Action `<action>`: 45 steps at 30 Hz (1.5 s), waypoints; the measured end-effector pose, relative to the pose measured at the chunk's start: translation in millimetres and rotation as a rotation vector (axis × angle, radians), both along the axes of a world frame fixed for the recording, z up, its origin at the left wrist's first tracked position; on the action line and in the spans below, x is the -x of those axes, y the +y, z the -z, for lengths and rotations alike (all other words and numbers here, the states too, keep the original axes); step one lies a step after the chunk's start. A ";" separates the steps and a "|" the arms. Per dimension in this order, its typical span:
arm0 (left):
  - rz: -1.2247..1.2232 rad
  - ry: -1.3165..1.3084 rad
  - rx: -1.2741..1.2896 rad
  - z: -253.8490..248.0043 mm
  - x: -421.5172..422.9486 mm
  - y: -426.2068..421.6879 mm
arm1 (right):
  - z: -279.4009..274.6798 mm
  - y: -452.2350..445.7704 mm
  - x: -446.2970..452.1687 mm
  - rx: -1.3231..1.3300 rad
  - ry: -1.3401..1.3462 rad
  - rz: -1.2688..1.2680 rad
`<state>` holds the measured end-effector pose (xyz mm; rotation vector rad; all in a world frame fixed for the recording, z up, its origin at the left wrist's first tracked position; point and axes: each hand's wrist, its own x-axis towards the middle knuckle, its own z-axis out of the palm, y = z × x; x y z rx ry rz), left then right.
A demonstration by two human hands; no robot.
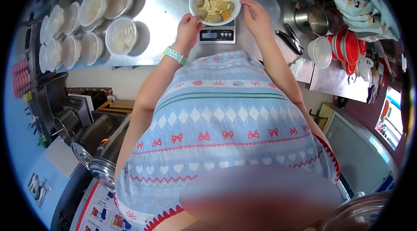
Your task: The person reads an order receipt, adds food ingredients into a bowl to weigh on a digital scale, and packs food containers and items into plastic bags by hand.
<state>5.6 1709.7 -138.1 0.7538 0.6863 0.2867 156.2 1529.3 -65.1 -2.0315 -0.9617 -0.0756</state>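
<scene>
Open food bowl point(193, 0): 1 | digital scale point(217, 36): 1 | wristband point(175, 55): 1 | countertop steel pot point(318, 18): 1 | pale tubs, left point(121, 36): ≥10, overlapping | red round items point(352, 47): several, n unclear

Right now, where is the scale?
In the head view, top centre on the metal counter: the scale shows just below the bowl, between the left hand and right hand.

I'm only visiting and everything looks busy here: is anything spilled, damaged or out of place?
I see no clear spill or damage around the bowl or scale. One untidy spot: a crumpled white scrap at the counter's near edge, beside the black-handled tool, looks stray.
</scene>
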 end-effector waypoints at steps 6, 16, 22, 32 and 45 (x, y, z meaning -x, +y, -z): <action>0.028 -0.100 -0.007 -11.2 6.4 -3.8 | 7.2 2.2 9.5 -0.198 0.242 0.126; 0.193 -0.034 0.484 -47.6 -1.1 32.5 | 5.3 11.5 14.2 -0.297 1.095 0.074; 0.127 -0.120 0.040 -29.3 -3.9 34.2 | 13.1 16.0 16.0 -0.148 1.021 0.028; 0.294 -0.093 0.077 -43.2 6.8 4.3 | 34.6 18.8 24.2 -0.350 1.229 0.081; 0.411 -0.066 0.061 -39.7 19.3 22.4 | 39.2 -14.9 -8.1 -0.436 1.084 0.274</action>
